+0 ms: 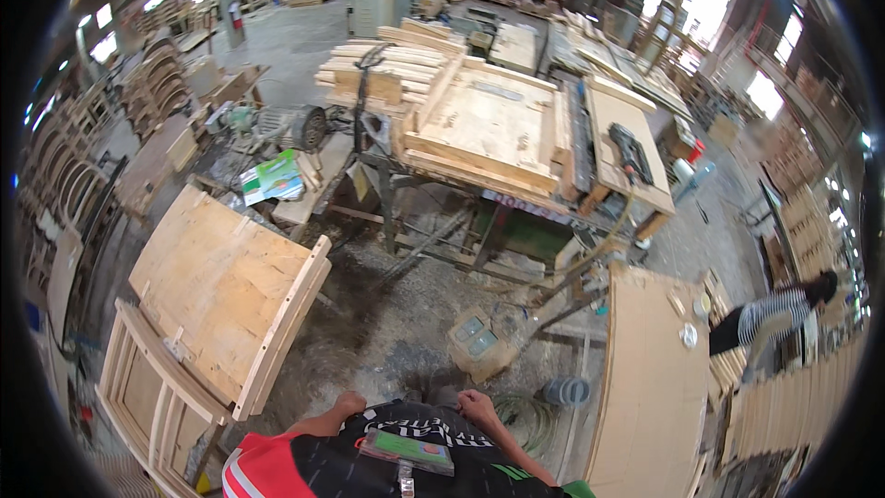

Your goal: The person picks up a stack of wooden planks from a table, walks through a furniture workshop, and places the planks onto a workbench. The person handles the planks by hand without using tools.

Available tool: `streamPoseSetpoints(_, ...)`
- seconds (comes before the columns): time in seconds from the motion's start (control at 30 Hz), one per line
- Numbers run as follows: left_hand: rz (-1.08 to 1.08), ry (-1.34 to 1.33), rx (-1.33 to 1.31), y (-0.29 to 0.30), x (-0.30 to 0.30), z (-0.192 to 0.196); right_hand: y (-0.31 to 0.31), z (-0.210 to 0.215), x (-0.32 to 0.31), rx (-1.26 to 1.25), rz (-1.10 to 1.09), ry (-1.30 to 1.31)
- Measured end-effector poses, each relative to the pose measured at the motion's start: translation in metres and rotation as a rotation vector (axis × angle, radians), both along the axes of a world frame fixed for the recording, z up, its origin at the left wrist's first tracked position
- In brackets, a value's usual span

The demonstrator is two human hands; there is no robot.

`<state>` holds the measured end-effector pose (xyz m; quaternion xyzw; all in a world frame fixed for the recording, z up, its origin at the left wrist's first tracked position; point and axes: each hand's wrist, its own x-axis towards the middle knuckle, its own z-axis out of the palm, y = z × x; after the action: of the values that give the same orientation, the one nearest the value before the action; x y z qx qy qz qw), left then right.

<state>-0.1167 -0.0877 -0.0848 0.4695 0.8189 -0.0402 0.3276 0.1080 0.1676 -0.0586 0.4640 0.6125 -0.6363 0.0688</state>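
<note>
Both hands sit at 6 o'clock, left hand [348,403] and right hand [477,401], fingers curled against the dark shirt [433,456]; can't tell if they hold anything. Wooden panel [226,295] leans at 9 o'clock, half hiding a frame [147,397].

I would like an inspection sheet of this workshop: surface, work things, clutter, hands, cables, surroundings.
Surface: dusty concrete floor; wooden workbench ahead.
Work things: wooden panel frame leans at the left, nearest the left hand; long board at the right.
Clutter: timber stack, green paper, motor, box on the floor, grey roll.
Hands: left hand and right hand both empty, low near the waist; whether each grip is open cannot be told.
Cables: hose hangs from the bench.
Surroundings: chair frames at the left; a person in a striped shirt bends at the right.
</note>
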Motion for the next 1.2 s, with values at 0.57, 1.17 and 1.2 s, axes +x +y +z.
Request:
streamPoseSetpoints(0.57,0.972,-0.237,0.294,0.104,-0.029,0.03,0.139,0.024,-0.098,-0.042,0.225,-0.019)
streamPoseSetpoints(1.17,0.936,-0.249,0.025,0.037,-0.035,-0.008,0.116,0.02,-0.18,-0.165,0.362,-0.027)
streamPoseSetpoints(1.2,0.83,-0.192,0.088,0.039,-0.05,-0.005,0.116,0.02,-0.187,-0.201,0.328,-0.026)
